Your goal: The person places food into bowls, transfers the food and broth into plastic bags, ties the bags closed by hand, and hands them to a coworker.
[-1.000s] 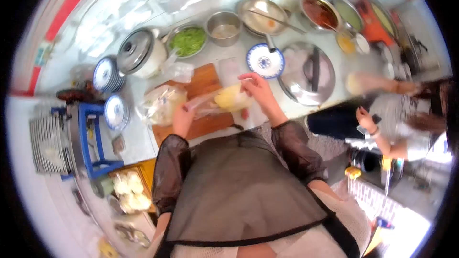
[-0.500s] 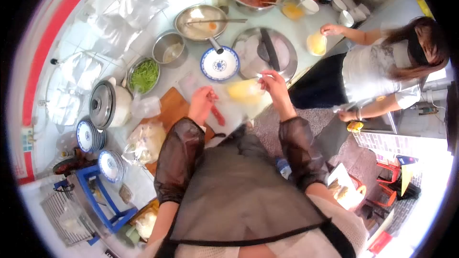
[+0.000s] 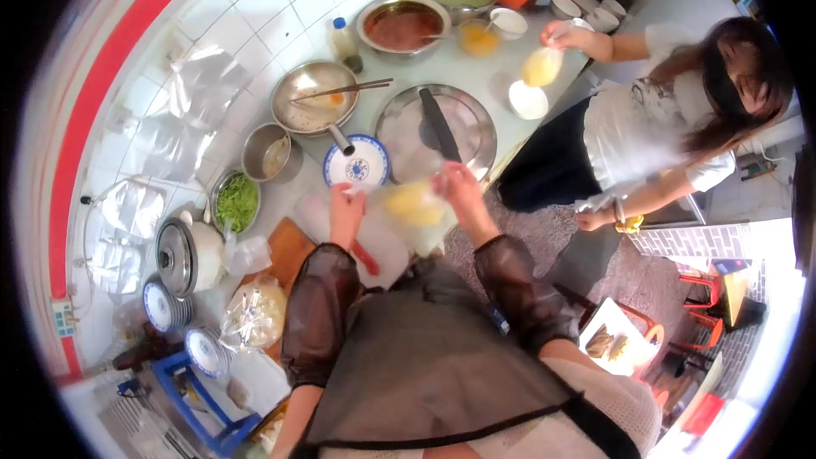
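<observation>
Between my hands hangs a clear plastic bag (image 3: 413, 204) with something yellow inside, blurred by motion. My left hand (image 3: 347, 208) pinches its left side, near the blue-rimmed plate (image 3: 357, 163). The right side is pinched by my right hand (image 3: 460, 189), just in front of the large round metal lid (image 3: 399, 132) with a black handle. A red-handled object (image 3: 366, 260) lies on the counter below my left hand. Left of it are a wooden cutting board (image 3: 291, 248) and a filled plastic bag (image 3: 255, 313).
Behind stand a pan with chopsticks (image 3: 299, 112), a metal pot (image 3: 266, 153), a bowl of greens (image 3: 237, 204) and a pot of red sauce (image 3: 403, 27). At the right, another person (image 3: 633, 127) holds a yellow-filled bag (image 3: 541, 67) over a white bowl (image 3: 528, 100).
The view has swung right. My hands and the bag have moved from over the cutting board to near the plate and lid. The other person's bag is now by a white bowl.
</observation>
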